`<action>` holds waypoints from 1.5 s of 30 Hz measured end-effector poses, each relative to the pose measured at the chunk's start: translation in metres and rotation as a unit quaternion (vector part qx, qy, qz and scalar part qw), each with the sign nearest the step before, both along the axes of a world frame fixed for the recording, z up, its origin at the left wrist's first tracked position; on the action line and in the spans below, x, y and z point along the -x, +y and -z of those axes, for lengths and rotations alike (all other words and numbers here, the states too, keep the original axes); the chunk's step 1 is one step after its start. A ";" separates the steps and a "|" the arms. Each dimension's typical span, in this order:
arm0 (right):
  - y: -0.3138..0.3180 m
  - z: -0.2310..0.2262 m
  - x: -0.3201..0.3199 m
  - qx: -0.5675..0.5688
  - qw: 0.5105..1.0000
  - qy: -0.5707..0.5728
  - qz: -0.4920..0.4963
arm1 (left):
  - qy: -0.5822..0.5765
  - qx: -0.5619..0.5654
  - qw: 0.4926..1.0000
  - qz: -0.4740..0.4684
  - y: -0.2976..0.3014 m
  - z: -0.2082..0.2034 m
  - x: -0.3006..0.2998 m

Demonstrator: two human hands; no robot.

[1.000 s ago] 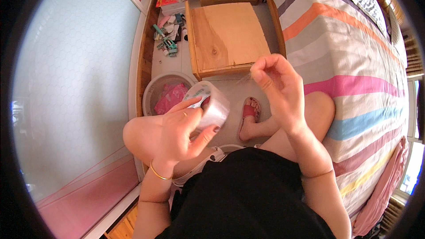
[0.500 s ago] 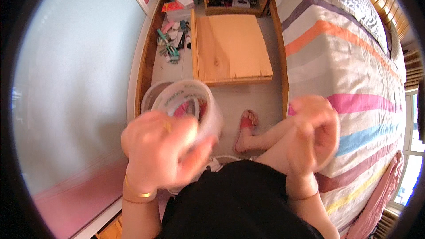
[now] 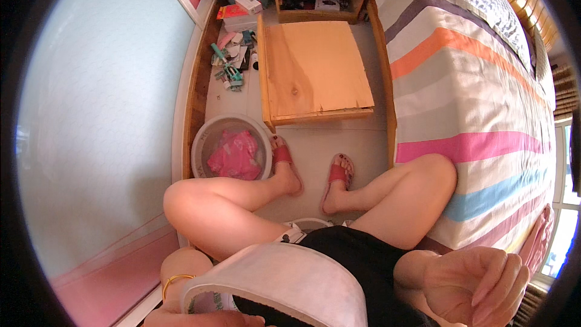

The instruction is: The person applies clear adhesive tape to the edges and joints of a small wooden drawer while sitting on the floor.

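A wide roll of clear tape (image 3: 290,275), looking whitish from outside, looms large and close at the bottom, over my lap. My left hand (image 3: 206,318), cut off by the lower edge, grips the roll at its near left side, fingers reaching into the ring. Printing shows faintly on its inner wall. Off to the right, beside the bed, my right hand (image 3: 481,284) is raised with its fingers curled together. Whether a tape end or anything else lies in those fingers is hidden.
A tub (image 3: 200,154) with pink cloth (image 3: 235,156) stands by my foot. Ahead lies an upturned wooden drawer (image 3: 318,69), with small clutter (image 3: 230,63) to its left. A striped bed (image 3: 423,103) runs along the right, a pale panel (image 3: 103,115) along the left.
Both hands have come down and nearer to me, the left bringing the tape roll over my lap. My right hand has moved right and low. The tub and both knees now show.
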State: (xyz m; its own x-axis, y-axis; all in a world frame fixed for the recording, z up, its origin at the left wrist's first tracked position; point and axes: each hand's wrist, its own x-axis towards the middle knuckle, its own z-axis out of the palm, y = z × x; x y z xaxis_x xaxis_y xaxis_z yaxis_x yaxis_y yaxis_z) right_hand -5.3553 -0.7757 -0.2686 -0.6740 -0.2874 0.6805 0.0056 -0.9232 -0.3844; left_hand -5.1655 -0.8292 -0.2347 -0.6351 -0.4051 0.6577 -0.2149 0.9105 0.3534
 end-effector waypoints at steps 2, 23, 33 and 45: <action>0.003 0.000 0.003 0.010 0.999 -0.024 -0.021 | -0.009 -0.018 1.000 0.001 0.000 -0.002 -0.001; 0.008 0.021 0.034 0.019 0.981 0.092 -0.167 | -0.007 0.008 0.999 0.041 -0.008 0.005 -0.006; 0.000 0.044 0.103 -0.175 0.970 0.151 0.081 | -0.147 -0.080 0.983 0.074 -0.063 0.054 0.070; 0.010 0.071 0.156 -0.269 0.920 0.084 0.273 | 0.025 0.022 0.985 0.171 -0.116 0.142 0.334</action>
